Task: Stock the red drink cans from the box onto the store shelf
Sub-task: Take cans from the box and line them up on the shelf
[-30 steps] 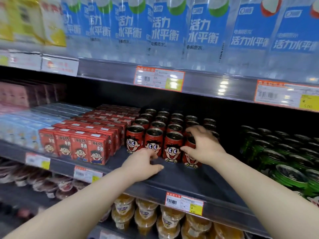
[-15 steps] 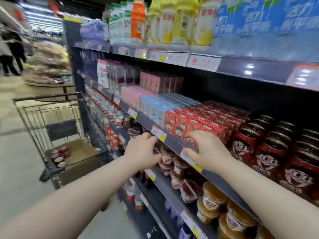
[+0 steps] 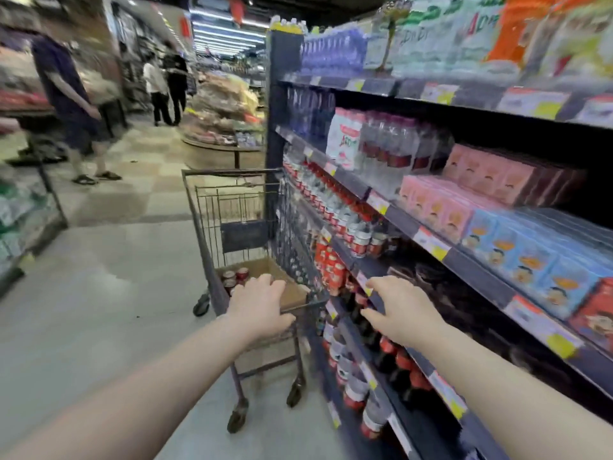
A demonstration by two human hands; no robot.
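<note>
A cardboard box lies in a metal shopping cart left of the shelf unit. A few red drink cans stand in the box's far left corner. My left hand hovers over the near side of the box with fingers apart and nothing in it. My right hand is stretched out in front of the lower shelves, also with nothing in it and fingers spread. The store shelf with blue and red cartons runs along the right; the stocked red cans are out of view.
Shelves of bottles, pink cartons and blue cartons fill the right side. A person walks in the aisle at the far left, two more stand further back. A round display table stands behind the cart.
My view has swung left from the red cans on the shelf to the cart. Both hands left the shelf edge; the left hand now hovers over the box.
</note>
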